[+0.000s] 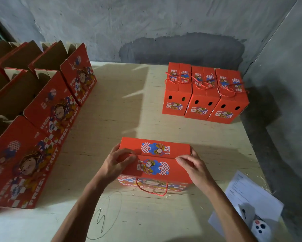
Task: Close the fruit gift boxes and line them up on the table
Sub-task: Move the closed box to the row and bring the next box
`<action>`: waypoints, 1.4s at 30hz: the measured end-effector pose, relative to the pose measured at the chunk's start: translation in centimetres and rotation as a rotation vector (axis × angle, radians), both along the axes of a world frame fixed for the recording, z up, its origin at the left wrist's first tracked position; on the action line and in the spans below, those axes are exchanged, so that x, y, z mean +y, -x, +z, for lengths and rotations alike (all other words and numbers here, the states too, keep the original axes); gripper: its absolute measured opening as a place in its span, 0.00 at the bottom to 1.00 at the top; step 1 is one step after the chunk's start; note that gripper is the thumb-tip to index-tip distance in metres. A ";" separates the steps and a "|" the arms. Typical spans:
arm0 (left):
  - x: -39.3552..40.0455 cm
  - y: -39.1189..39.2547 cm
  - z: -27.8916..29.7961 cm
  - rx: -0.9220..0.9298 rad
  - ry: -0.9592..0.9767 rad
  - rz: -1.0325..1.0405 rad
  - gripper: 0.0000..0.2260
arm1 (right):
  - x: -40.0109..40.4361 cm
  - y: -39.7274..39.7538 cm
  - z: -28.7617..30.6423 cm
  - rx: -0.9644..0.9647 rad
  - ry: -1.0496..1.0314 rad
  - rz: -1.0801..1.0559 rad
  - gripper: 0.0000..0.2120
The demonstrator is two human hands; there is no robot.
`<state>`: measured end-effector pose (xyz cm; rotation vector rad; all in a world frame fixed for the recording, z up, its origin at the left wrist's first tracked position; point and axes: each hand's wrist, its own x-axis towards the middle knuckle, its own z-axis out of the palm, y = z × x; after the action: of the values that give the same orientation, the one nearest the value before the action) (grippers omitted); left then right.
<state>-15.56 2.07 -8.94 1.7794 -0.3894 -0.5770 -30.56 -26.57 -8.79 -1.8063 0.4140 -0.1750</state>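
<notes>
A red fruit gift box [155, 159] stands in front of me on the wooden table [122, 119], its two top flaps folded down and meeting along the middle. My left hand [118, 161] presses on the left end of the top, fingers over the seam. My right hand [194, 165] lies on the right end, fingertips at the seam. A red rope handle [152, 189] hangs down the near side. Three closed boxes [204, 95] stand side by side at the back right, rope handles on top.
Several open red boxes [47, 109] with raised flaps fill the left side of the table. A white sheet of paper [248, 198] and a white phone [260, 227] lie at the near right corner. Grey walls bound the back and right.
</notes>
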 end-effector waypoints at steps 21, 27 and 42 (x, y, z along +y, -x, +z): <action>-1.1 0.6 0.1 -0.024 -0.064 0.105 0.16 | 0.2 -0.5 0.3 0.049 0.080 0.022 0.04; -1.6 0.6 0.1 -0.034 -0.062 0.150 0.11 | 1.7 -0.2 -0.9 -0.013 0.080 -0.111 0.03; -4.5 1.7 2.3 -0.691 -0.567 -0.245 0.17 | 1.5 -0.3 -1.0 0.033 0.069 -0.097 0.10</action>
<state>-17.22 -2.42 -6.62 2.4853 -1.0040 -0.2228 -30.21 -25.04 -9.76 -1.8604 0.5251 -0.2300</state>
